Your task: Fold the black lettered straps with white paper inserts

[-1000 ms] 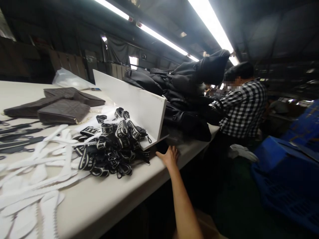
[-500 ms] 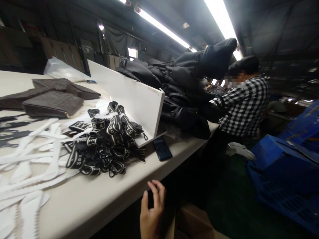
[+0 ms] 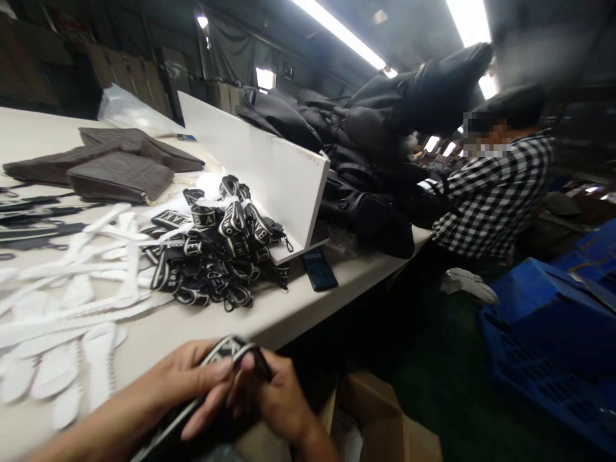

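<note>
Strap [image 3: 231,350] of black webbing with white lettering, held just off the near edge of table [image 3: 289,314], low in view. Left hand [image 3: 192,378] pinching one end between thumb and fingertips; right hand [image 3: 276,401] curled round the looped end, fingers pressed together (hardware, if any, hidden beneath them). Probably best handled flat: keep the lettering facing up, avoid twisting, grip close to the ends.

Counted: one strap in hand, one tangled pile of straps [image 3: 216,256] too knotted to number, three brown quilted pouches [image 3: 120,176], one phone [image 3: 318,269], one white board [image 3: 260,170], many white cut pieces [image 3: 72,301]. One co-worker [image 3: 491,199] beyond, beside heaped black bags [image 3: 366,147].
</note>
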The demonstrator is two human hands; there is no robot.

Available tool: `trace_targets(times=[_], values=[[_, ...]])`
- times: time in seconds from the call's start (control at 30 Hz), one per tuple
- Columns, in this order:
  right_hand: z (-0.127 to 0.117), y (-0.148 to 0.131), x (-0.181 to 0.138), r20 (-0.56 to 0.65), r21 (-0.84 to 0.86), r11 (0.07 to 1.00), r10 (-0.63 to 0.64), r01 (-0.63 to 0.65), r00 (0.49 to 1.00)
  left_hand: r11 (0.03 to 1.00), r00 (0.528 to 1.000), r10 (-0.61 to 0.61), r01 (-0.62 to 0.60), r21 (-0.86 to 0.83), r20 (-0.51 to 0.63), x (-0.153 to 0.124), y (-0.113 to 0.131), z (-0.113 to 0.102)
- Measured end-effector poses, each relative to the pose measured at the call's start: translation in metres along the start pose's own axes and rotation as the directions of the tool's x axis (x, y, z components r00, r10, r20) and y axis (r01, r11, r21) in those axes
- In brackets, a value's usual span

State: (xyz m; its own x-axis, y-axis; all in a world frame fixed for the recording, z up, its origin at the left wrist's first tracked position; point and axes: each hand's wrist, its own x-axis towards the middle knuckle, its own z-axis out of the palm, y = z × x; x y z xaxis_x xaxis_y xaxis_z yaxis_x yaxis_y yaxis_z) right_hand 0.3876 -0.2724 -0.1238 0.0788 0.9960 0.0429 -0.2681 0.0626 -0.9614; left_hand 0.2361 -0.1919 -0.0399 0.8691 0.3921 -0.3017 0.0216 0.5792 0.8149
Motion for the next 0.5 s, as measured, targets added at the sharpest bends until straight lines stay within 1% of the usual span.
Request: trace_targets(times=[0.07,0.1,0.13,0.2,0.27,0.3,0.33,0.37,0.4,0.43,0.47,0.5], values=[[-0.006,-0.003,0.008,-0.146,0.001,0.999,-0.045,0.045,0.988,0.991,0.995,0.100,-0.097,-0.088,0.030,0.002,0.023,0.004],[-0.011,-0.006,0.014,-0.187,-0.020,0.998,-0.070,0.068,0.980,0.982,0.989,0.137,-0.127,-0.141,0.063,0.002,0.033,0.007],[-0.015,-0.010,0.019,-0.210,-0.040,0.995,-0.094,0.088,0.973,0.972,0.983,0.158,-0.139,-0.189,0.090,0.003,0.044,0.010],[-0.021,-0.020,0.031,-0.221,-0.054,0.992,-0.127,0.118,0.967,0.960,0.980,0.177,-0.151,-0.236,0.093,0.001,0.062,0.018],[-0.021,-0.031,0.043,-0.206,-0.027,0.991,-0.135,0.132,0.969,0.967,0.979,0.200,-0.190,-0.173,0.047,0.000,0.079,0.030],[-0.019,-0.036,0.049,-0.187,-0.002,0.991,-0.134,0.136,0.973,0.966,0.969,0.245,-0.242,-0.095,0.021,0.001,0.086,0.036],[-0.015,-0.041,0.055,-0.162,0.031,0.990,-0.134,0.140,0.978,0.946,0.947,0.323,-0.322,0.015,-0.002,0.003,0.093,0.043],[-0.010,-0.046,0.062,-0.136,0.070,0.986,-0.140,0.151,0.981,0.890,0.899,0.439,-0.432,0.144,-0.017,0.008,0.100,0.049],[-0.004,-0.051,0.068,-0.109,0.114,0.980,-0.152,0.165,0.982,0.786,0.815,0.579,-0.554,0.274,-0.012,0.015,0.107,0.055],[0.002,-0.057,0.075,-0.080,0.163,0.970,-0.167,0.178,0.983,0.638,0.698,0.716,-0.661,0.394,0.011,0.024,0.114,0.060],[0.008,-0.063,0.080,-0.048,0.214,0.959,-0.180,0.187,0.982,0.472,0.569,0.820,-0.733,0.490,0.060,0.033,0.122,0.064],[0.015,-0.069,0.085,-0.016,0.262,0.946,-0.191,0.189,0.981,0.323,0.460,0.880,-0.764,0.559,0.121,0.043,0.129,0.067]])
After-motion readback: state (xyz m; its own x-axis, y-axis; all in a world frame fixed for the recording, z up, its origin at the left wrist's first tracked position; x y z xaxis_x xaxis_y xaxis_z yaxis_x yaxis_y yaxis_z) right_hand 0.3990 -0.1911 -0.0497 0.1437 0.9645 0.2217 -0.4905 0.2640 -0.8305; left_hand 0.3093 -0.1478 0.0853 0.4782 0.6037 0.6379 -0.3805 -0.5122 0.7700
